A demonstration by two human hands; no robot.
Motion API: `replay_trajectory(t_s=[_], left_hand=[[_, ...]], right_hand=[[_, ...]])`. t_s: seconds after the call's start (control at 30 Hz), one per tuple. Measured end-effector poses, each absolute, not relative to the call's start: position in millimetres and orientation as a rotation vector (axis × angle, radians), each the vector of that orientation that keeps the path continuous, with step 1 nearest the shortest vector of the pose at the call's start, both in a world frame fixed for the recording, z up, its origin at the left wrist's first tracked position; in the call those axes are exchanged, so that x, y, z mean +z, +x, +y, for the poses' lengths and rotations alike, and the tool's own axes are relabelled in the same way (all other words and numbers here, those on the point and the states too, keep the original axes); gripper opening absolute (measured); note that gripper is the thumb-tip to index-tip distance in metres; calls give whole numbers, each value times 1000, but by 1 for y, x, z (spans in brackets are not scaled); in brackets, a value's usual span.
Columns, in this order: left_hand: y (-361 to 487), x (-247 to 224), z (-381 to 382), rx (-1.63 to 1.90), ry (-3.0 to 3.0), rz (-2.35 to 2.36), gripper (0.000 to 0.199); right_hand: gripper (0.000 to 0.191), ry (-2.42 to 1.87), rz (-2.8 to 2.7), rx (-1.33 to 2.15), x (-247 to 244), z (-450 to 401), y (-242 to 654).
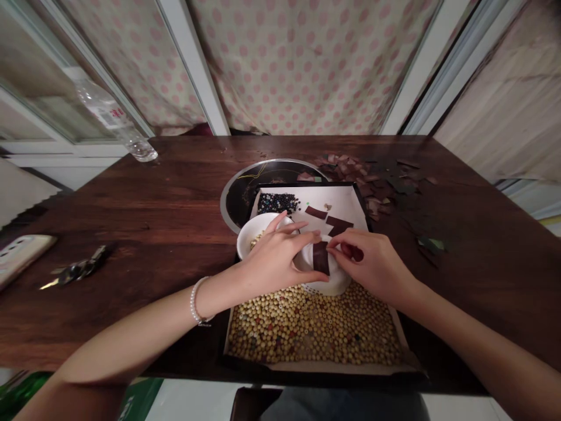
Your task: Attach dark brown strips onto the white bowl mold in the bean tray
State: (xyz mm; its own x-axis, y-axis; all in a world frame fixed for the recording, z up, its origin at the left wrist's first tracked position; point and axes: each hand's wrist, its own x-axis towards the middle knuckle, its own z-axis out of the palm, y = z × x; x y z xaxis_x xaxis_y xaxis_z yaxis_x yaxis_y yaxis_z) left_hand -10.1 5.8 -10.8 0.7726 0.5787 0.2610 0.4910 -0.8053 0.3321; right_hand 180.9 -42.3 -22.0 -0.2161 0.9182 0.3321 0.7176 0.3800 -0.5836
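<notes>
Two hands — my left hand (276,260) cradles a white cup (337,282), my right hand (372,266) pinches its seemingly light, flexible dark strip (321,258) by the edge.

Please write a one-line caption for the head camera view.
Left hand and right hand hold a white bowl bearing a dark strip over a bead tray.
</notes>
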Motion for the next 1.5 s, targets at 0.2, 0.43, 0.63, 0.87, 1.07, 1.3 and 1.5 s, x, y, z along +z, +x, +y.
replay_trajectory(t_s=[0.2, 0.43, 0.63, 0.87, 1.07, 1.3, 1.5], left_hand=[[-9, -10, 5, 500, 2711, 866, 59], [-9, -11, 5, 525, 2704, 854, 58], [-9, -11, 5, 517, 2711, 853, 59], [-9, -11, 5, 480, 2722, 870, 59], [-9, -10, 5, 465, 2721, 872, 60], [-9, -10, 5, 449, 2716, 882, 59], [-9, -9, 5, 465, 2707, 862, 59]], right_hand=[[8, -1278, -2132, 498, -23, -39, 181], [9, -1278, -2100, 493, -23, -40, 177], [7, -1304, -2102, 504, -19, -39, 177], [7, -1262, -2191, 591, -17, -35, 179], [7, -1233, -2168, 659, -20, -34, 180], [7, -1256, -2111, 582, -20, -32, 182], [7, -1214, -2177, 623, -18, -33, 182]])
